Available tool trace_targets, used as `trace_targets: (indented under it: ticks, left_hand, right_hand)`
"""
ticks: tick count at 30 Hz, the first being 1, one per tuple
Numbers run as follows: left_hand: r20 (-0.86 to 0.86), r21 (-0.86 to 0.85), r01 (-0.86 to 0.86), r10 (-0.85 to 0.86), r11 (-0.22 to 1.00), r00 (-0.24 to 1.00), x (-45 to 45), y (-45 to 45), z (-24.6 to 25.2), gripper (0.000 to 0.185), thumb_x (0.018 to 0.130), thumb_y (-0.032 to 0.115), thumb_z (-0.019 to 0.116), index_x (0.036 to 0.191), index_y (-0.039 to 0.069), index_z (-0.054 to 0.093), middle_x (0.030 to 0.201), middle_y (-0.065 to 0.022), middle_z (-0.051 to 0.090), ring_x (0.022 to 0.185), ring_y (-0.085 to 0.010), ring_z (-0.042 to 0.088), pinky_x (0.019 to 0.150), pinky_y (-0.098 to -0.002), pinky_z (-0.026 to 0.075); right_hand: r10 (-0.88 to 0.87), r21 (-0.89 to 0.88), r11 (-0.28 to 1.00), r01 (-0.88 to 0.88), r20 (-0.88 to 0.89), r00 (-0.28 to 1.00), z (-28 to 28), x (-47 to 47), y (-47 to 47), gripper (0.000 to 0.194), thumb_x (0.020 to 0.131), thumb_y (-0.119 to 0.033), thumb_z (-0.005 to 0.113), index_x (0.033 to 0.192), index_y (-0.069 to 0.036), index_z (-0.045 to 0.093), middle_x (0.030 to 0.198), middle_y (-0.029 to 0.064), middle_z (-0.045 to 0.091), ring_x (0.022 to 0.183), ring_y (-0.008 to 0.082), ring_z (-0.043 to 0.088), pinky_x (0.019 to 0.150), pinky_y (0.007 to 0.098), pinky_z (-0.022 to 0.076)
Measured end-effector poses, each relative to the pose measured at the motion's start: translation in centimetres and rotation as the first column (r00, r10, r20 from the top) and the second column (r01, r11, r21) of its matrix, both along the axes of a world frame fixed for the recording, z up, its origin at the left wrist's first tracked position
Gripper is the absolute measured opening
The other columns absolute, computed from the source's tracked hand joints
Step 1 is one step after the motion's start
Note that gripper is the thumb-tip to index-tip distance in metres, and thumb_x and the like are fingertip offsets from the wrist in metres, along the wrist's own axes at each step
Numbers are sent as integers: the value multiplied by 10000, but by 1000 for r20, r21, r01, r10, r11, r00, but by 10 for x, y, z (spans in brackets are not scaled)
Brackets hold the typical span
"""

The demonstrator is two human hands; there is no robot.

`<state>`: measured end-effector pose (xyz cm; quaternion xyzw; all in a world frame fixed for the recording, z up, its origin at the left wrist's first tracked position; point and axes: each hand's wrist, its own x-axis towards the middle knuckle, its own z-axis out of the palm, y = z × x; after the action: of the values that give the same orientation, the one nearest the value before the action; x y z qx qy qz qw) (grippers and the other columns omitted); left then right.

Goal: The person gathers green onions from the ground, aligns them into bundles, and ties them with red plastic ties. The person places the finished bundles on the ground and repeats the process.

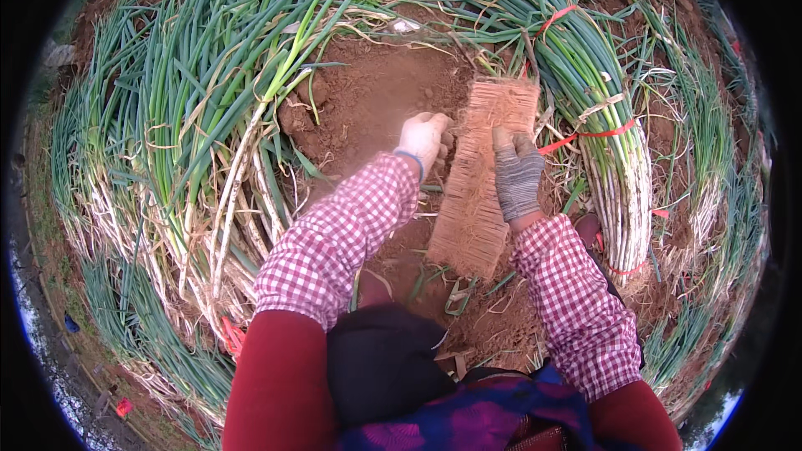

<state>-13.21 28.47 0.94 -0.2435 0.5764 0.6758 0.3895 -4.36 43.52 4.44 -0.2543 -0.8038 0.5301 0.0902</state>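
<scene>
My left hand [426, 138], in a whitish glove, is over bare soil just left of a brown board-like piece of bristly fibre [479, 181]. Its fingers are curled in, and no object shows in them. On the right edge of that piece, my right hand [519, 178] in a grey striped glove grips with the thumb across the top face; the fingers beneath are hidden. To the right lies a thick bundle of long green onions [617, 194], bound with red ties [606, 130]. Loose green onions [207, 156] lie heaped on the left.
Brown soil [376, 84] with clods and leaf scraps lies ahead. More green onions [708, 169] are spread at the far right. Red strips [233, 335] sit at the foot of the left heap. A shoe [374, 288] shows below my left forearm.
</scene>
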Motion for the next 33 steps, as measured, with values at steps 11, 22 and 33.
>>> trace_targets:
  ticks: [11, 22, 33]
  left_hand:
    - [-594, -138, -26, -61, 990, 802, 52, -17, 73, 368, 964, 280, 644, 1152, -35, 668, 1035, -174, 723, 958, -229, 680, 891, -359, 526]
    - [-506, -490, -74, -214, 868, 836, 38, -85, -31, 259, 1022, 206, 538, 1142, -6, 625, 848, -57, 630, 555, -100, 549, 500, -274, 459]
    - [-356, -468, 46, -236, 883, 904, 33, -90, 2, 446, 979, 279, 630, 1323, -3, 588, 1090, -165, 708, 860, -226, 694, 767, -354, 575]
  right_hand:
    - [-192, -604, 794, 70, -141, 971, 7, 26, 37, 378, 983, -398, 672, 779, -105, 549, 599, -41, 430, 509, 73, 401, 460, 272, 303]
    - [-78, -464, 866, 186, 241, 967, -67, -25, -54, 365, 1010, -309, 502, 849, -8, 628, 700, 46, 528, 654, 168, 473, 623, 383, 410]
    - [351, 182, 857, -482, 478, 805, -46, -12, -8, 478, 1027, -435, 544, 1287, -40, 611, 1123, 249, 698, 1026, 440, 658, 906, 445, 507]
